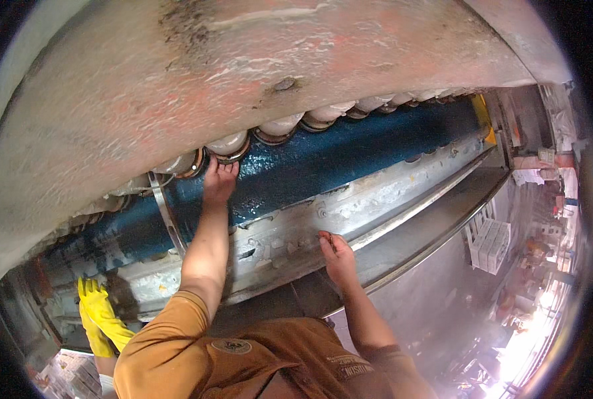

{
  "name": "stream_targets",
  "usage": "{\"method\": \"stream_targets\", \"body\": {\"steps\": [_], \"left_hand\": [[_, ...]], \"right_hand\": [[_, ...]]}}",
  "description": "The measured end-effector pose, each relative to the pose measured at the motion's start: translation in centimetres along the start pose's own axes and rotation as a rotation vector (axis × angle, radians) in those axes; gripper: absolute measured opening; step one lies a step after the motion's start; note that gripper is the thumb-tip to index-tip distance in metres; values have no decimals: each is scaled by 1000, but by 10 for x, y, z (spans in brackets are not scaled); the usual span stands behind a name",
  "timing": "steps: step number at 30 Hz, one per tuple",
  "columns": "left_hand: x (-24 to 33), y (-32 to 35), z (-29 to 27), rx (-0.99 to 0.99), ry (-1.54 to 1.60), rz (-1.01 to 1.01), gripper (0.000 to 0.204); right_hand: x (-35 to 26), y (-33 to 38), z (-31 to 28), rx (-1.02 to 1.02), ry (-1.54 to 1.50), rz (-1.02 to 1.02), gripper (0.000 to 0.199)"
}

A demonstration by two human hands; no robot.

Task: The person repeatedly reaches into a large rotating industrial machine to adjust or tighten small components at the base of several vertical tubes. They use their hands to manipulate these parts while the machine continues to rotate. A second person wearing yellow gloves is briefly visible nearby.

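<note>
Up at a row of pale rounded cups (227, 143) under the large casing, my left hand (221, 178) has its fingers at the dark ring (233, 158) around one cup's lower edge. The thumb and fingertips close on that ring, partly out of sight against it. My right hand (338, 258) is held lower and to the right, in front of the grey metal ledge (290, 233). Its thumb and fingers are pinched together; anything between them is too small to make out. A narrow metal strip (165, 213) stands left of my left forearm.
Another person's yellow-gloved hands (98, 312) are at the ledge on the left. A wet dark-blue surface (323, 159) runs behind the ledge. The worn casing (256, 66) hangs low overhead. A white crate (490, 246) stands on the floor to the right.
</note>
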State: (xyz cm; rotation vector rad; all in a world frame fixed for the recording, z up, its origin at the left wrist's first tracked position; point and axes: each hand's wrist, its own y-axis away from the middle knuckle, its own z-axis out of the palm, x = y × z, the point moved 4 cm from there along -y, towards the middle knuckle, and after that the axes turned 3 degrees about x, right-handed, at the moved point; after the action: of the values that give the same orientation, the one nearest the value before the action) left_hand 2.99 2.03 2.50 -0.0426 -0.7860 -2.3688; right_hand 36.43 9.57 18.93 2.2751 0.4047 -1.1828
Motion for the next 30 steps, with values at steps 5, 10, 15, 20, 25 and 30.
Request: {"method": "stream_targets", "body": {"steps": [5, 10, 15, 20, 25, 30], "left_hand": [[0, -5, 5, 26, 14, 14, 43], [4, -8, 16, 148, -6, 53, 44], [10, -11, 22, 141, 8, 93, 41], [11, -16, 21, 128, 32, 80, 38], [19, -17, 12, 132, 14, 75, 35], [15, -9, 30, 51, 29, 96, 35]], "right_hand": [[-8, -3, 8, -55, 15, 11, 22], [12, -3, 19, -59, -37, 3, 22], [1, -6, 28, -47, 62, -72, 21], [-5, -15, 41, -104, 124, -82, 26], [-16, -22, 52, -111, 20, -102, 25], [-20, -28, 56, -119, 56, -163, 25]]}}
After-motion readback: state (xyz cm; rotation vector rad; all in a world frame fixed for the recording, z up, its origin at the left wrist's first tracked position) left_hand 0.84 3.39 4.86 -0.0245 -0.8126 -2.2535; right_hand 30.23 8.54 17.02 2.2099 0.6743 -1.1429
